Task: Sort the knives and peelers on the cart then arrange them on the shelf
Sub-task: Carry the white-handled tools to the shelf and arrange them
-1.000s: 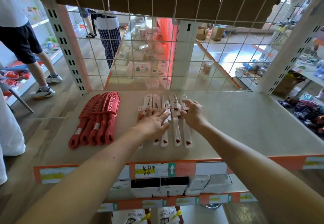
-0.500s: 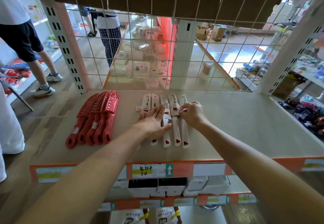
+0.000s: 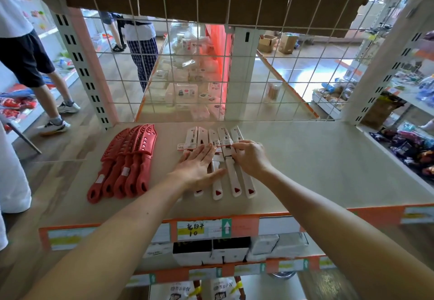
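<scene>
Left hand (image 3: pixel 199 165) flat, fingers straight, pressing down on the left part of the white knives (image 3: pixel 232 177) so the row doesn't slide. Right hand (image 3: pixel 250 157) curled, fingertips pinching the label band of a knife near the right end; my guess is I'm squaring it with its neighbours. Row sits mid-shelf (image 3: pixel 317 170), right of the red knives (image 3: pixel 131 165), apart from them. White ones: long axis near–far, handles near, sheathed tips toward the wire grid (image 3: pixel 281 76). Red ones similar, tips leaning right.

On the shelf (image 3: pixel 328 170), 5 knives (image 3: pixel 138 158) lie left of 5 peelers (image 3: pixel 231 177), wire grid (image 3: pixel 170 55) behind.
</scene>
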